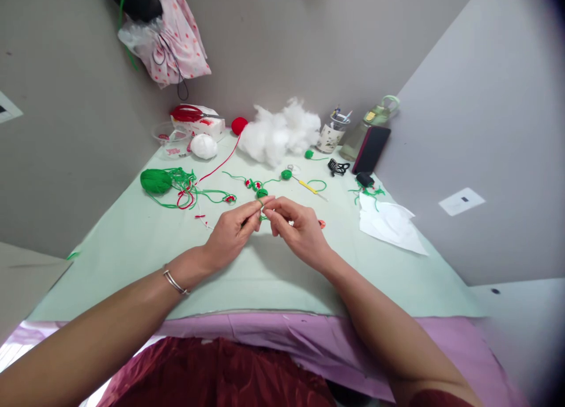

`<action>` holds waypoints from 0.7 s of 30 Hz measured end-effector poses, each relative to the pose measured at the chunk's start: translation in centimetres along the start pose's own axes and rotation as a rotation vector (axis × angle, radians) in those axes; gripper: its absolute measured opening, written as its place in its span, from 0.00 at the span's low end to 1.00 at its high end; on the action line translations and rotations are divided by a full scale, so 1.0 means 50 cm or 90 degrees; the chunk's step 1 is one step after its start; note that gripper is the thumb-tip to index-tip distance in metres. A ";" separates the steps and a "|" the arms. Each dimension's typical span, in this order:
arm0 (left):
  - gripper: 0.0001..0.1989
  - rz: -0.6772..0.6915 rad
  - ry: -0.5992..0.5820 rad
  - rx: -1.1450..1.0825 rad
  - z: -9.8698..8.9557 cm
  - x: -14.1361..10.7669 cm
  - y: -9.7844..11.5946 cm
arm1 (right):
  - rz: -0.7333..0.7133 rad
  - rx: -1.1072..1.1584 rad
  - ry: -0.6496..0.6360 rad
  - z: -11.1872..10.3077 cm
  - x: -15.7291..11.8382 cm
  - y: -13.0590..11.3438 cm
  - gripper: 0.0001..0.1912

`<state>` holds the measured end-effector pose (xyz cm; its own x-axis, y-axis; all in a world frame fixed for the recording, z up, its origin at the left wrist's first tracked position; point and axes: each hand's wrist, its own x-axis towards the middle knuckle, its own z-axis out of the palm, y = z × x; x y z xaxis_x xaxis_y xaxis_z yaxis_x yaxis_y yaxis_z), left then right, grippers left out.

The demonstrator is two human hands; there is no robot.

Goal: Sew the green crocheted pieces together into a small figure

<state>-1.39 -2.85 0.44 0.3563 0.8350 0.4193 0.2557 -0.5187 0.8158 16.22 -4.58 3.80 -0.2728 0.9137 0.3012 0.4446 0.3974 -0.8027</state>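
Two hands point(226, 233) point(299, 221), fingers point(248, 210) pinched narrow, hold one green strand point(262, 202) near one green ball point(262, 192).

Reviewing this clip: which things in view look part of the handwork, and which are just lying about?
Likely part of it: small round green yarn piece at the fingers, large green yarn ball, red yarn ball, fluffy white fibre heap, red-handled scissors, slim yellow-handled tool.

Likely just lying about: dark rectangular phone, translucent green bottle, black claw hair clip.
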 end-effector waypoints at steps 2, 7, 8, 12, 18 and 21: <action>0.20 -0.005 -0.003 -0.002 -0.001 0.000 0.001 | -0.001 0.004 -0.005 -0.001 0.000 0.001 0.09; 0.20 -0.017 -0.008 -0.002 0.000 0.000 0.002 | 0.000 0.007 -0.013 -0.003 0.001 0.002 0.09; 0.20 -0.017 -0.007 0.000 0.000 0.000 0.002 | 0.000 0.007 -0.012 -0.003 0.001 0.003 0.09; 0.20 -0.022 -0.004 0.007 0.002 0.000 0.002 | -0.003 -0.002 -0.005 -0.002 0.003 0.005 0.09; 0.20 -0.020 -0.007 0.009 0.003 -0.001 0.002 | 0.003 -0.001 -0.001 0.000 0.005 0.002 0.08; 0.19 -0.013 -0.003 0.013 0.004 -0.001 -0.001 | 0.008 0.003 -0.003 0.000 0.005 0.002 0.08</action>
<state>-1.24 -2.91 0.30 0.3551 0.8449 0.4001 0.2821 -0.5049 0.8158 16.19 -4.30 3.81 -0.2709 0.9181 0.2892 0.4435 0.3857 -0.8090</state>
